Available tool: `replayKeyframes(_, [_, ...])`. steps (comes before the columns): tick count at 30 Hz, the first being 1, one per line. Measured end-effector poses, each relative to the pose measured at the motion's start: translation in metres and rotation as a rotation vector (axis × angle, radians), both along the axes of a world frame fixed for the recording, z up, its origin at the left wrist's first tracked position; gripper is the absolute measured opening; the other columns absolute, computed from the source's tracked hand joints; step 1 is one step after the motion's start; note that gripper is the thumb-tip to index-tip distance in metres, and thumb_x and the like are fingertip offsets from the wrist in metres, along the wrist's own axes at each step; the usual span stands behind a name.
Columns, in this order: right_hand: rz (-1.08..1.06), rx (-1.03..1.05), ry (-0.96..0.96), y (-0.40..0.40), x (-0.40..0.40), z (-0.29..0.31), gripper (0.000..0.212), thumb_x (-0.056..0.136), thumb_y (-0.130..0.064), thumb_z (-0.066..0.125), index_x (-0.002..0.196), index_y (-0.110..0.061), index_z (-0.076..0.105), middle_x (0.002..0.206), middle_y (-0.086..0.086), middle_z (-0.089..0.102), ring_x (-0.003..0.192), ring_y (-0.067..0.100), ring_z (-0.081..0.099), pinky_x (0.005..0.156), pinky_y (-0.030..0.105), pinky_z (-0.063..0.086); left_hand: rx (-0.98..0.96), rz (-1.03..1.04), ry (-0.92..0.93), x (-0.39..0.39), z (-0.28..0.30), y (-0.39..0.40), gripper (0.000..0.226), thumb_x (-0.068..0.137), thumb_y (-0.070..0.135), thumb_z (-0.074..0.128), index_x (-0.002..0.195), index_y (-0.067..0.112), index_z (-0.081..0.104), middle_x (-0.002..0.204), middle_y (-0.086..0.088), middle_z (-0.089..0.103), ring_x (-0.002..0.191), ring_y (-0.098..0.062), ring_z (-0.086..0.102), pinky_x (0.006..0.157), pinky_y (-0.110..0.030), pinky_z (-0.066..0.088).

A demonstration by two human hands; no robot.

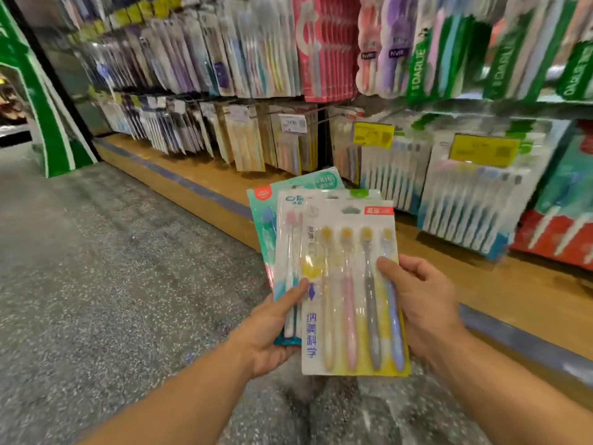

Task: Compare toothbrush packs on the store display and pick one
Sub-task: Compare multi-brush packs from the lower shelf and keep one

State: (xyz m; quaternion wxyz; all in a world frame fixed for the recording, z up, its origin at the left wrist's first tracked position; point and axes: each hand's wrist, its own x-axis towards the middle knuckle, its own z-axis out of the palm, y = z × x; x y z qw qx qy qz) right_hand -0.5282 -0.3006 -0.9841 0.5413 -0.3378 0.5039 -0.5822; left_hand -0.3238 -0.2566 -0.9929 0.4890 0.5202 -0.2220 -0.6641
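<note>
Toothbrush packs (349,284) fanned before the store display (321,59), gripped by left hand (272,332) and right hand (423,303).

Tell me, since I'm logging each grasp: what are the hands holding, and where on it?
A fanned stack of toothbrush packs. The right hand grips the front four-brush pack at its right edge; the left hand pinches the packs behind near their lower left.
</note>
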Motion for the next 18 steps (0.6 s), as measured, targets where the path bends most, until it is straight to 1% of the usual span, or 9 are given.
replayKeyframes(3, [0.0, 0.017, 0.063, -0.013, 0.037, 0.002, 0.021, 0.089, -0.018, 0.08, 0.105, -0.008, 0.069, 0.109, 0.024, 0.074, 0.102, 0.047, 0.071, 0.089, 0.065, 0.058, 0.006, -0.038, 0.009, 0.042, 0.002, -0.015, 0.06, 0.072, 0.043, 0.077, 0.125, 0.016, 0.069, 0.113, -0.015, 0.078, 0.09, -0.028, 0.076, 0.083, -0.049, 0.064])
replayKeyframes(6, [0.017, 0.034, 0.157, -0.027, 0.083, 0.015, 0.018, 0.091, -0.027, 0.079, 0.1, -0.015, 0.069, 0.108, 0.026, 0.071, 0.101, 0.05, 0.068, 0.091, 0.068, 0.055, 0.015, -0.053, 0.016, 0.089, 0.011, -0.026, 0.061, 0.075, 0.042, 0.075, 0.13, 0.016, 0.066, 0.115, -0.015, 0.078, 0.092, -0.028, 0.076, 0.084, -0.047, 0.064])
replayKeyframes(8, [0.059, 0.032, 0.229, -0.037, 0.116, 0.028, 0.018, 0.094, -0.031, 0.074, 0.095, -0.016, 0.065, 0.104, 0.029, 0.067, 0.087, 0.042, 0.066, 0.095, 0.065, 0.055, 0.018, -0.071, 0.01, 0.123, 0.02, -0.03, 0.061, 0.075, 0.043, 0.075, 0.13, 0.017, 0.066, 0.116, -0.015, 0.077, 0.093, -0.027, 0.076, 0.085, -0.047, 0.063])
replayKeyframes(9, [0.082, 0.029, 0.26, -0.042, 0.133, 0.036, 0.021, 0.095, -0.034, 0.072, 0.093, -0.016, 0.062, 0.101, 0.03, 0.064, 0.083, 0.035, 0.063, 0.093, 0.062, 0.054, 0.016, -0.082, 0.01, 0.14, 0.025, -0.031, 0.06, 0.075, 0.045, 0.075, 0.128, 0.017, 0.067, 0.116, -0.015, 0.078, 0.094, -0.027, 0.076, 0.086, -0.046, 0.062])
replayKeyframes(11, [0.135, 0.024, 0.303, -0.049, 0.166, 0.056, 0.026, 0.096, -0.038, 0.069, 0.091, -0.014, 0.059, 0.099, 0.035, 0.058, 0.082, 0.031, 0.06, 0.087, 0.062, 0.055, 0.001, -0.099, 0.016, 0.174, 0.039, -0.032, 0.059, 0.075, 0.046, 0.074, 0.125, 0.017, 0.069, 0.117, -0.016, 0.077, 0.096, -0.029, 0.075, 0.088, -0.048, 0.059])
replayKeyframes(12, [0.163, 0.016, 0.314, -0.052, 0.18, 0.066, 0.028, 0.097, -0.038, 0.067, 0.089, -0.014, 0.057, 0.094, 0.033, 0.055, 0.081, 0.03, 0.058, 0.081, 0.058, 0.056, -0.007, -0.094, 0.023, 0.189, 0.047, -0.034, 0.057, 0.076, 0.045, 0.074, 0.125, 0.015, 0.069, 0.117, -0.017, 0.077, 0.095, -0.03, 0.075, 0.089, -0.049, 0.059])
replayKeyframes(14, [0.216, -0.014, 0.345, -0.058, 0.203, 0.087, 0.029, 0.097, -0.04, 0.064, 0.087, -0.015, 0.054, 0.088, 0.02, 0.053, 0.079, 0.027, 0.056, 0.075, 0.048, 0.052, -0.023, -0.063, 0.048, 0.214, 0.064, -0.038, 0.052, 0.077, 0.039, 0.072, 0.121, 0.011, 0.07, 0.114, -0.02, 0.077, 0.09, -0.03, 0.077, 0.086, -0.05, 0.06])
replayKeyframes(16, [0.248, -0.025, 0.346, -0.062, 0.219, 0.108, 0.022, 0.1, -0.037, 0.06, 0.092, -0.016, 0.056, 0.091, 0.012, 0.06, 0.081, 0.027, 0.061, 0.077, 0.048, 0.054, -0.049, -0.043, 0.074, 0.229, 0.082, -0.043, 0.047, 0.078, 0.034, 0.073, 0.118, 0.008, 0.071, 0.108, -0.02, 0.078, 0.083, -0.029, 0.077, 0.08, -0.048, 0.063])
replayKeyframes(18, [0.244, -0.03, 0.349, -0.066, 0.228, 0.127, 0.018, 0.102, -0.034, 0.057, 0.101, -0.016, 0.059, 0.097, 0.011, 0.067, 0.087, 0.03, 0.068, 0.085, 0.052, 0.058, -0.08, -0.025, 0.102, 0.236, 0.096, -0.05, 0.041, 0.078, 0.03, 0.074, 0.113, 0.008, 0.072, 0.1, -0.019, 0.079, 0.076, -0.027, 0.077, 0.074, -0.046, 0.064])
